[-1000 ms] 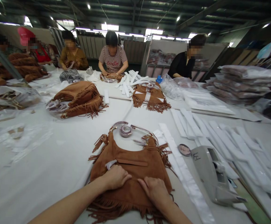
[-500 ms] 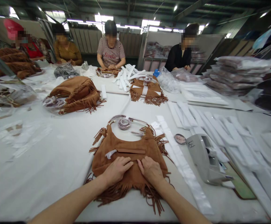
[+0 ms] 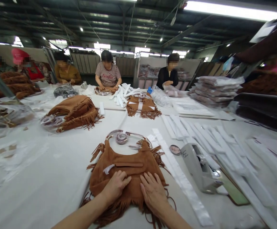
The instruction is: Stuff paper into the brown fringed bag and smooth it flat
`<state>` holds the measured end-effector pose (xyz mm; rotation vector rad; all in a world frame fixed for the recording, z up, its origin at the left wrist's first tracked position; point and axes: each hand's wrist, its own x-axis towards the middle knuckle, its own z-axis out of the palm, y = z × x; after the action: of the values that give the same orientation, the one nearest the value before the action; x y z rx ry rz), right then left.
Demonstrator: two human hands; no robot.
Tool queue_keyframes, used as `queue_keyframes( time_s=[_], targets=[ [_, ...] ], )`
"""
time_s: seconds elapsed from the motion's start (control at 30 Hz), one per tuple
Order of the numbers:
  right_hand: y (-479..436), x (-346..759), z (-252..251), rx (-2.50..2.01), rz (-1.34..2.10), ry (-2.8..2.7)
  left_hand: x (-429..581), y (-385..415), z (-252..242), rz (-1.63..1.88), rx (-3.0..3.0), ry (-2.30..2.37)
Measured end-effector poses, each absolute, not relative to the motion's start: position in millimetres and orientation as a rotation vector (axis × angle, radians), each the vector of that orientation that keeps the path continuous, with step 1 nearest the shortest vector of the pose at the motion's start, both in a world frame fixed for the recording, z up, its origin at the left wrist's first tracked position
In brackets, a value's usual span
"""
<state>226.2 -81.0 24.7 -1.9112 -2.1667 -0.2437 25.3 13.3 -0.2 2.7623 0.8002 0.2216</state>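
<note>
A brown fringed bag [image 3: 124, 159] lies flat on the white table, its wrapped strap coil [image 3: 121, 137] at the top. My left hand [image 3: 116, 186] rests on the lower left of the bag, fingers bent and close together, pressing on the leather; whether a fold is pinched under them is hidden. On the lower right of the bag, my right hand [image 3: 152, 190] lies flat with its fingers spread. Between the hands and the strap runs a zip strip [image 3: 128, 164], with a bit of white wrapping [image 3: 108, 169] at its left end.
To the right stand a grey tape dispenser [image 3: 197, 168] and a tape roll [image 3: 175, 149], beside long white strips [image 3: 183, 181]. More brown bags [image 3: 72, 113] lie further back. Several people work across the table [image 3: 64, 156]. Wrapped packs [image 3: 216, 90] are stacked at the back right.
My right hand has opened from a bent grip and now lies flat, fingers spread. My left hand remains on the bag. The view has tilted up, showing more ceiling.
</note>
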Motion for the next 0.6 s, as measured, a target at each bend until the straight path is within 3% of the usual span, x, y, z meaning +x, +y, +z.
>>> queue_keyframes(
  time_s=[0.4, 0.6],
  targets=[
    [-65, 252, 31, -1.842, -0.064, -2.323, -6, 25, 17, -0.077, 2.715, 0.879],
    [-62, 256, 33, -1.824, 0.056, -2.279, -1, 28, -4, 0.054, 2.750, 0.904]
  ],
)
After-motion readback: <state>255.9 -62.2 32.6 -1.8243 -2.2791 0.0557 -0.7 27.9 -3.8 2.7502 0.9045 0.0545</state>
